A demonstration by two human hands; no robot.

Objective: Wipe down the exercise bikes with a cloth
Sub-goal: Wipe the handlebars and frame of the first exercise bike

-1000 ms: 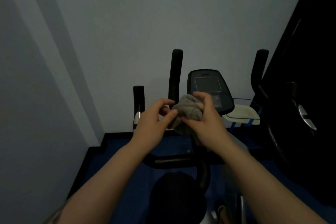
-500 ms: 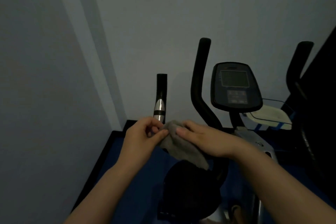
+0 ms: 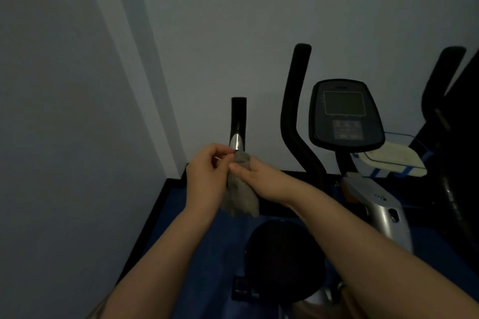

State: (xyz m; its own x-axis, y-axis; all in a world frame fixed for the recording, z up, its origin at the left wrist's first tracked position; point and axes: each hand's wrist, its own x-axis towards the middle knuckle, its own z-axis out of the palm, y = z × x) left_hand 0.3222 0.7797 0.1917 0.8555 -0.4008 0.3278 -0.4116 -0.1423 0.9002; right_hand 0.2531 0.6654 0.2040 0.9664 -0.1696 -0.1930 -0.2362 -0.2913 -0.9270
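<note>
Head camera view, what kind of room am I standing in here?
Probably a small home gym corner: a black exercise bike with a grey display console and tall curved handlebars, blue floor mat, plain pale walls.

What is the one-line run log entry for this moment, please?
left hand: pinches cloth | right hand: holds cloth | bike handle: not yet wiped

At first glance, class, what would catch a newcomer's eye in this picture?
Two hands meet at centre: the left hand and right hand both hold a grey cloth that hangs between them. To the right stands the bike's console, and below it the black seat.
</note>
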